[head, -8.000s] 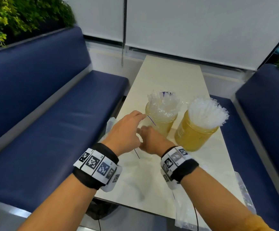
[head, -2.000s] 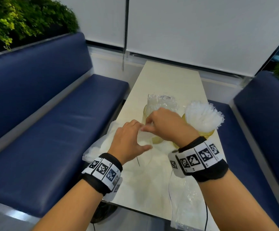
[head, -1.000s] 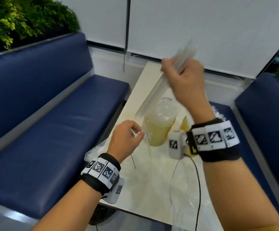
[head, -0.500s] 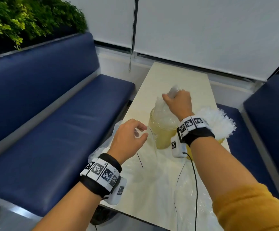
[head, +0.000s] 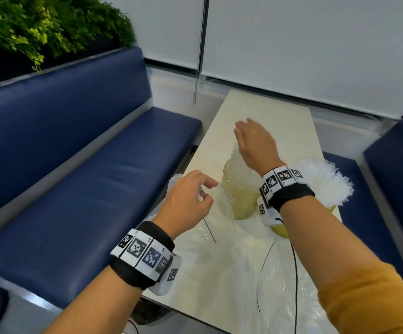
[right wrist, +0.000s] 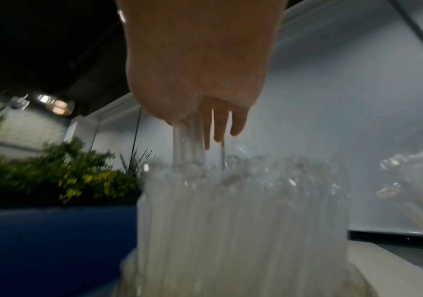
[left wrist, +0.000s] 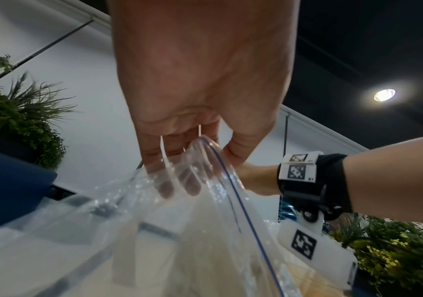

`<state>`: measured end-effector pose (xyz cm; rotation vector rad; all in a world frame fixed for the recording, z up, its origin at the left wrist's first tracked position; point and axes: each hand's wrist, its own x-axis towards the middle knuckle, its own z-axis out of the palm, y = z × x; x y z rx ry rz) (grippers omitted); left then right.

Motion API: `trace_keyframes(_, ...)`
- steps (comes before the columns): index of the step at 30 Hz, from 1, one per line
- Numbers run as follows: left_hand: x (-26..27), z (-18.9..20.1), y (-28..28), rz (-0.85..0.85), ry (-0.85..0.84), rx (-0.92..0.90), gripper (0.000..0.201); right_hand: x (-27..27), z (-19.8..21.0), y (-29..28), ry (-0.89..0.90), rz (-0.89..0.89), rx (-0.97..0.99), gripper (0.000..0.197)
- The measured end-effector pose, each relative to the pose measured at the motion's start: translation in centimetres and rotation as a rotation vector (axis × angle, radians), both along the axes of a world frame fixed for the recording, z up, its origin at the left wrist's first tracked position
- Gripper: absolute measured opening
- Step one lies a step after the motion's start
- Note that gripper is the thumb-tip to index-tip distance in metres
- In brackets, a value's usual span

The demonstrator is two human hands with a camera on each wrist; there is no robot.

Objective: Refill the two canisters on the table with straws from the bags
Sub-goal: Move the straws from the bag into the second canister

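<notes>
Two yellow-tinted clear canisters stand on the pale table. The left canister is packed with clear wrapped straws. My right hand hovers flat over their tops, fingers straight, and a few straws stand up against its fingers. The right canister is mostly hidden behind my right wrist; its white straws fan out above. My left hand pinches the rim of a clear zip bag, which in the left wrist view hangs below the fingertips.
A second clear plastic bag lies on the table's near right corner. Blue padded benches flank the table on both sides. A blind cord hangs at the far end, and green plants sit behind the left bench.
My right hand carried a bundle of straws up out of the bag and lowered it into the left canister, and its fingers have straightened. My left hand has kept hold of the bag rim.
</notes>
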<state>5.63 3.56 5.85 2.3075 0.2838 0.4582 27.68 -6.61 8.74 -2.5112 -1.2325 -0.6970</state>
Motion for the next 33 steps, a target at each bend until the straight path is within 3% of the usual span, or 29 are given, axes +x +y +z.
trace_keyframes(2,-0.1,0.3,0.1,-0.008,0.001,0.010,0.030,0.3,-1.7,-0.2,-0.014,-0.038,-0.324,0.031)
trace_keyframes(4,-0.3,0.4,0.2,-0.033,0.026,0.027,0.036,0.5,-2.6,-0.5,0.026,-0.102,-0.370,0.037)
trace_keyframes(7,-0.7,0.9,0.2,-0.082,0.110,0.070,0.053,-0.1,-1.9,-1.1,0.103,-0.078,-0.020,0.041)
trace_keyframes(9,-0.8,1.1,0.0,-0.108,0.157,0.117,0.067,-2.1,-0.7,-1.7,0.080,-0.042,0.230,0.029)
trace_keyframes(11,-0.8,0.9,-0.3,-0.123,0.173,0.140,0.079,-5.1,0.4,-2.4,0.115,0.062,0.317,0.026)
trace_keyframes(14,-0.7,0.2,-0.6,-0.132,0.152,0.128,0.088,-9.3,-0.4,-3.3,0.495,0.176,0.117,0.043)
trace_keyframes(15,-0.6,0.1,-0.7,-0.138,0.134,0.120,0.090,-10.5,-1.2,-3.5,0.643,0.187,0.013,0.039)
trace_keyframes(17,-0.6,0.0,-0.9,-0.151,0.097,0.127,0.091,-12.0,-3.6,-3.5,0.753,0.187,-0.147,0.021)
trace_keyframes(18,-0.7,0.1,-1.1,-0.162,0.081,0.135,0.091,-12.6,-4.8,-3.1,0.751,0.164,-0.204,0.017)
trace_keyframes(21,-1.2,-0.3,-2.0,-0.191,0.022,0.137,0.093,-13.7,-7.4,-1.3,0.630,0.048,-0.453,0.051)
trace_keyframes(25,-1.6,-1.0,-2.6,-0.174,-0.065,0.111,0.094,-14.7,-9.6,-0.4,0.465,-0.054,-0.774,0.054)
trace_keyframes(29,-2.4,-1.1,-2.8,-0.206,-0.101,0.123,0.095,-15.4,-11.8,-0.2,0.408,-0.103,-0.814,0.042)
trace_keyframes(33,-2.9,-1.0,-2.7,-0.218,-0.078,0.265,0.092,-15.7,-12.1,-0.4,0.457,-0.102,-0.814,0.030)
